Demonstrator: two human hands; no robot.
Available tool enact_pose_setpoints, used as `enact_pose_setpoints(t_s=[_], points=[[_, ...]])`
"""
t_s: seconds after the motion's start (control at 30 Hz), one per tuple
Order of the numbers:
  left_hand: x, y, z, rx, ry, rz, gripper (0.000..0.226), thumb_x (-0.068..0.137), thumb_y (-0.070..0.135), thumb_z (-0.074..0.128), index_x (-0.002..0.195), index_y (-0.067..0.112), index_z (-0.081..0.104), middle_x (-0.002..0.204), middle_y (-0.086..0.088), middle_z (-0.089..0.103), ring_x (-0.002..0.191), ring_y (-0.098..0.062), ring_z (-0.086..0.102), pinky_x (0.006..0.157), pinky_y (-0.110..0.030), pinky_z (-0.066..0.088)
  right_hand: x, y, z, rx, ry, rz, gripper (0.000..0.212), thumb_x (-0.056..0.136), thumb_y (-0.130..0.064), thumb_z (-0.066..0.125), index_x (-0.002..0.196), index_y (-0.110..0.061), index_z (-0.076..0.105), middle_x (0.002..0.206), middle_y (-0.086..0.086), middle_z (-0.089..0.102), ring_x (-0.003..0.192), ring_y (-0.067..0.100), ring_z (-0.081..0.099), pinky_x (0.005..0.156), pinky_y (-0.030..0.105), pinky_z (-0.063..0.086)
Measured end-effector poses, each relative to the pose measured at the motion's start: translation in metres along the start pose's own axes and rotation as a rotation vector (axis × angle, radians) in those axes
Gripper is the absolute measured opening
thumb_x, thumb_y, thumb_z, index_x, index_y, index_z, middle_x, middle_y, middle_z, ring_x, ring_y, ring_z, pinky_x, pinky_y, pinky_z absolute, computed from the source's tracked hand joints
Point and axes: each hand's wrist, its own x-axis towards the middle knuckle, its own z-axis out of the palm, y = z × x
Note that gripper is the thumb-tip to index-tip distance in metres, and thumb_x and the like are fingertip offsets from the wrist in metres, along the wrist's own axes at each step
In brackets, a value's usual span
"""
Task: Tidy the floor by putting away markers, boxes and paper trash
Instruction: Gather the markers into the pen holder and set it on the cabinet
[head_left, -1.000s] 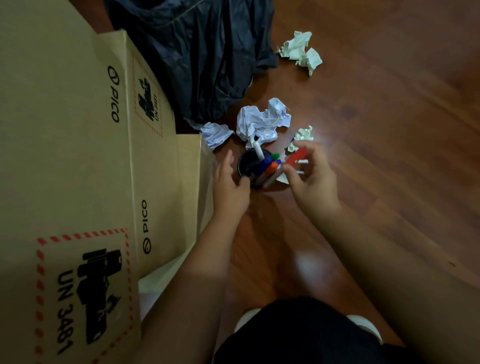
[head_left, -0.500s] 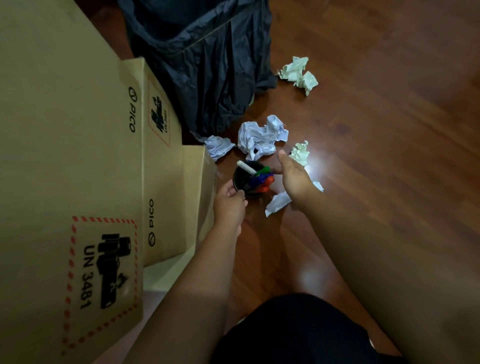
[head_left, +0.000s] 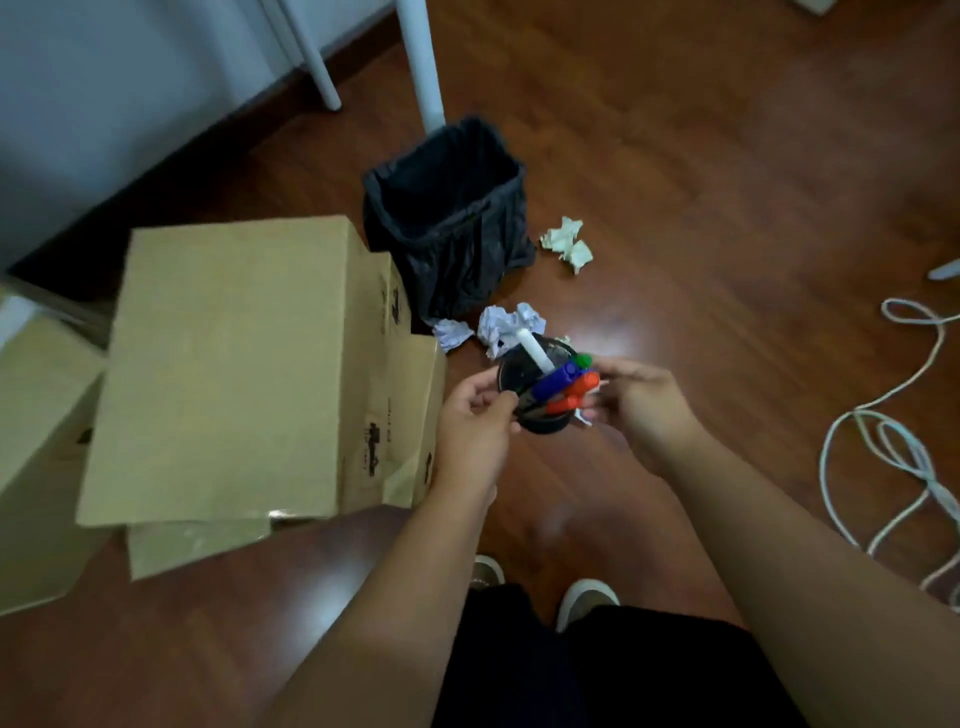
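Observation:
A black cup holds several markers: white, blue, green, red and orange. It is lifted off the floor. My left hand grips its left side and my right hand holds its right side, with a scrap of white paper under the fingers. Crumpled white paper balls lie on the floor just beyond the cup, and pale green ones lie farther right. Cardboard boxes stand to the left. A bin with a black bag stands open behind them.
White cables loop across the wooden floor at the right. White furniture legs stand behind the bin, by a pale wall. My shoes are at the bottom centre.
The view has risen far above the floor. The cup with the markers has come up off the floor between both hands. The red marker is now in the cup.

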Motion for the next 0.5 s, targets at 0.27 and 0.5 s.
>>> enact_pose_setpoints(t_s=[0.27,0.5], points=[[-0.201,0.166,-0.064,-0.032,0.030,0.035,0.029,0.086,-0.005,0.063,0.095,0.021,0.073,0.067,0.008,0.072,0.053,-0.003,0.063,0.048,-0.018,0.050,-0.221,-0.147,0.002,-0.363,-0.376,-0.214,0.059,0.079,0.009,0.073,0.125,-0.027,0.062,0.092,-0.004,0.073,0.074,0.003,0.066,0.065,0.015,0.051],[-0.326,0.276,-0.169,-0.130,0.128,0.227,0.022,0.090,-0.003,0.061,0.103,0.013,0.069,0.088,-0.003,0.072,0.057,-0.004,0.061,0.054,-0.018,0.050,-0.345,-0.241,0.103,-0.491,-0.521,-0.527,0.066,0.073,-0.007,0.083,0.131,-0.026,0.058,0.105,0.005,0.070,0.092,0.011,0.067,0.079,0.028,0.054]])
